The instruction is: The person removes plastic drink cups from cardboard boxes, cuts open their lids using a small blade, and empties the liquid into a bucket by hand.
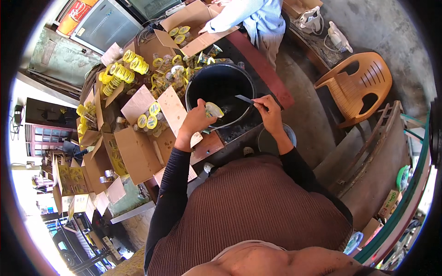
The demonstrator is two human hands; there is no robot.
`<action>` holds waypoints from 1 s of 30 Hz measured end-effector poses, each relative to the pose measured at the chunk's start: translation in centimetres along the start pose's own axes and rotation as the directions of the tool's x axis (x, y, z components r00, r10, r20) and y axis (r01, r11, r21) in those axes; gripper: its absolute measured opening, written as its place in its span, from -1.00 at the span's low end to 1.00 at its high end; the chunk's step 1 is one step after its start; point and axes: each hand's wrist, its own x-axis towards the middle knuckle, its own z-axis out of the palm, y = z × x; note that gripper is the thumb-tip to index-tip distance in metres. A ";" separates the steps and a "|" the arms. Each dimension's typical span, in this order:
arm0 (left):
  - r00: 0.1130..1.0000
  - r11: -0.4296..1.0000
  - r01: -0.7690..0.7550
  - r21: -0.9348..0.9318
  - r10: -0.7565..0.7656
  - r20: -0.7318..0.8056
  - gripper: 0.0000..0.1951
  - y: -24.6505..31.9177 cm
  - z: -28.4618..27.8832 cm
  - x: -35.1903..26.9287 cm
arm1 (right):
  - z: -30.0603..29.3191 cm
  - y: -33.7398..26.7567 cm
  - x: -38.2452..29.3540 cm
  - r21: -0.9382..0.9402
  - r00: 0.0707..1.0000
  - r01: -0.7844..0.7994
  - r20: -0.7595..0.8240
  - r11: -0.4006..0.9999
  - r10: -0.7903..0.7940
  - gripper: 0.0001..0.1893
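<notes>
My left hand [197, 119] holds a clear plastic cup with a yellow rim [214, 109] over the near left edge of a large black tub [221, 67]. Between the thumb and fingers of my right hand [268, 112] is a knife [244, 99], its blade pointing left over the tub. Dark contents lie inside the tub, too dim to make out. A pile of plastic cups with yellow rims [165, 77] lies just left of it. Below my right hand stands a round basin [290, 135], partly hidden by my forearm.
Open cardboard boxes [136, 155] stand at the left, one holding lidded cups [152, 121]. Stacked yellow rings [122, 72] lie behind. Across the table a person in a striped shirt [238, 13] reaches to another box [193, 46]. An orange plastic chair [359, 82] stands at the right.
</notes>
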 end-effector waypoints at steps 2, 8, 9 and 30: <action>0.997 0.998 -0.043 0.054 0.039 0.071 -0.28 -0.2 -0.2 -0.2 | 0.0 0.0 -0.1 0.021 0.999 -0.044 0.022 0.999 0.044 -0.87; 0.983 0.970 -0.169 0.176 0.179 -0.042 -0.48 -0.8 -0.5 -2.3 | 0.2 0.4 -0.1 0.064 0.997 -0.061 0.058 0.996 0.057 -0.87; 0.983 0.970 -0.166 0.176 0.177 -0.046 -0.48 -0.6 -0.5 -2.7 | 0.2 0.5 -0.1 0.052 0.997 -0.044 0.060 0.998 0.041 -0.86; 0.961 0.987 -0.086 0.134 0.118 -0.249 -0.64 1.8 -1.7 -5.5 | 1.6 0.4 1.8 0.092 0.990 0.004 0.141 0.996 -0.017 -0.86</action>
